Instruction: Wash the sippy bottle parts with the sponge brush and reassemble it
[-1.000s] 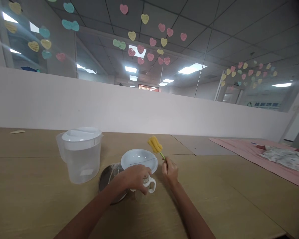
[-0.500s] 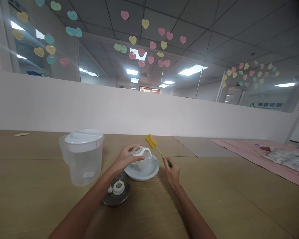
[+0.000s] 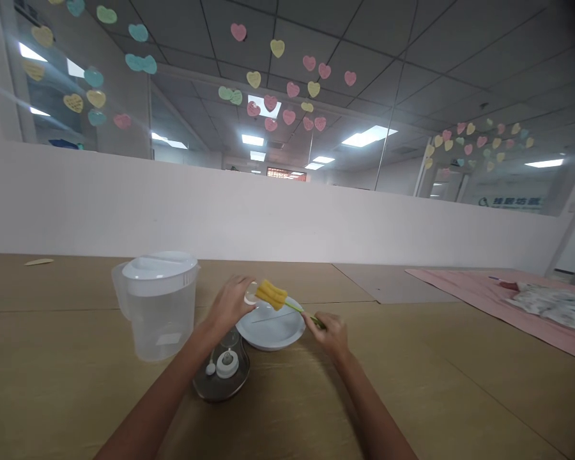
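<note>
My left hand (image 3: 230, 300) is wrapped round a baby bottle (image 3: 251, 293), its open mouth facing right; most of the bottle is hidden by the fingers. With my right hand (image 3: 329, 330) I grip the green handle of a yellow sponge bottle brush (image 3: 271, 294). The sponge head is at the bottle's mouth; whether its tip is inside I cannot tell. Below both sits a white bowl (image 3: 273, 332). In front of it a dark metal tray (image 3: 223, 388) holds a white bottle cap with a teat (image 3: 227, 364), a small white piece and a clear part.
A clear lidded pitcher (image 3: 160, 313) with a handle stands at the left on the wooden table (image 3: 441, 383). Farther right lies a pink cloth (image 3: 460, 284) with a patterned fabric (image 3: 546, 303) on it. A low white wall (image 3: 268, 217) runs behind.
My left hand lifted the bottle from the table over the bowl, then turned its mouth rightward. My right hand tilted the brush and brought its sponge leftward to the mouth.
</note>
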`<state>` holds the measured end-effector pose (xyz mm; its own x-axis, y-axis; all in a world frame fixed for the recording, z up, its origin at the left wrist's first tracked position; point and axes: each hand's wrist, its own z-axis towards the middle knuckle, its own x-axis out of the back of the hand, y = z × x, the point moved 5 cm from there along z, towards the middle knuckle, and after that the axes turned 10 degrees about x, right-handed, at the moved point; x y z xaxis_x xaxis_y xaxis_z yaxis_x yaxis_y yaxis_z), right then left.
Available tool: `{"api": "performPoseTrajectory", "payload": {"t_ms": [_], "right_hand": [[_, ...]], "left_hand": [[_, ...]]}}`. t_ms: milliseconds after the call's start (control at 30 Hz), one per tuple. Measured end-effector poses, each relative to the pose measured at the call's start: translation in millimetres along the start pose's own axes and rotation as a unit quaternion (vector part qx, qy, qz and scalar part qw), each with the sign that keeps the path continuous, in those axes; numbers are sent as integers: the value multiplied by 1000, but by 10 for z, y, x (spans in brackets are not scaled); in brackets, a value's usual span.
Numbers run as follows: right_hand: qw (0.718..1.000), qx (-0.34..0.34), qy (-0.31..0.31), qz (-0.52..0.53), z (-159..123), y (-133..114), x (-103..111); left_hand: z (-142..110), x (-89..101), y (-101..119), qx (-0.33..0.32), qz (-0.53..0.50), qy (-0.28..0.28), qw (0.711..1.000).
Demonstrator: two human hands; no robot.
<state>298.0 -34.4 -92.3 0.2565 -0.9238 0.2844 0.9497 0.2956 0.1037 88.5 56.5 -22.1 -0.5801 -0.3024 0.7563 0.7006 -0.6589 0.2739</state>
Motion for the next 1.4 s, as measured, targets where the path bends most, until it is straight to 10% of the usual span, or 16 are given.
{"api": "performPoseTrajectory", "payload": {"t_ms": [200, 733, 1067, 1267, 1400], "right_hand": [[983, 166, 16, -75, 95, -305, 109], [977, 202, -3, -73, 65, -483, 2], [986, 139, 13, -89, -62, 6, 73], [983, -51, 3, -179, -248, 375, -24], [935, -229, -160, -217, -415, 585, -209]], "left_hand": [[-49, -5, 103, -67, 94, -14, 993], [-203, -196, 478, -145, 119, -107, 976], [-104, -67, 237, -174, 200, -2, 964], [6, 217, 11, 38, 16, 48, 998], [-67, 343, 295, 103, -135, -8, 985]]}}
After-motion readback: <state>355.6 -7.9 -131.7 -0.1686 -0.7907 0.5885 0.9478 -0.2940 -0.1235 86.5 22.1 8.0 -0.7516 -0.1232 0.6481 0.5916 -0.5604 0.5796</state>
